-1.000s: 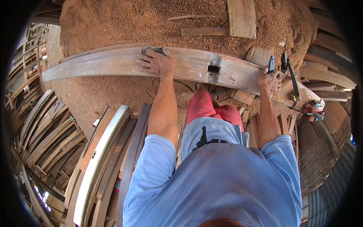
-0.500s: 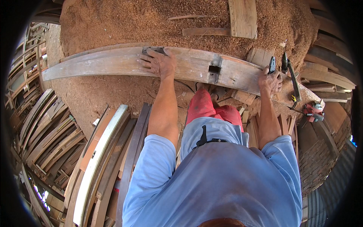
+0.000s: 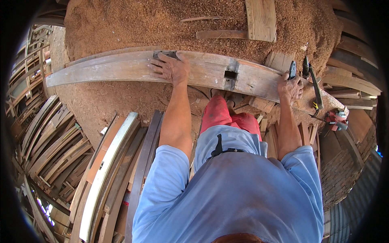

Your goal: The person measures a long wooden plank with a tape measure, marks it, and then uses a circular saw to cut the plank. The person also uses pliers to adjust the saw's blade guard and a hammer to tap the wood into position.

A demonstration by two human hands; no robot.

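Note:
A long, weathered wooden beam (image 3: 202, 69) lies crosswise in front of me, with a dark rectangular mortise near its middle and another dark recess under my left fingers. My left hand (image 3: 170, 69) rests on the beam, fingers spread. At the beam's right part, my right hand (image 3: 290, 87) grips a blue-and-black hand tool (image 3: 292, 69), its knuckles against the wood. Just right of that hand are a black-handled tool (image 3: 306, 67), a dark strap-like piece (image 3: 317, 91) and a red power tool (image 3: 336, 119).
A sawdust heap (image 3: 154, 28) with loose boards (image 3: 261, 18) spreads beyond the beam. Stacked curved timbers (image 3: 52, 146) crowd the left and lower left, including a white one (image 3: 101, 178). More planks (image 3: 356, 56) lie at the right, above a corrugated sheet (image 3: 360, 190).
The view has shifted very slightly. Both hands keep their places and grips on the beam and tool.

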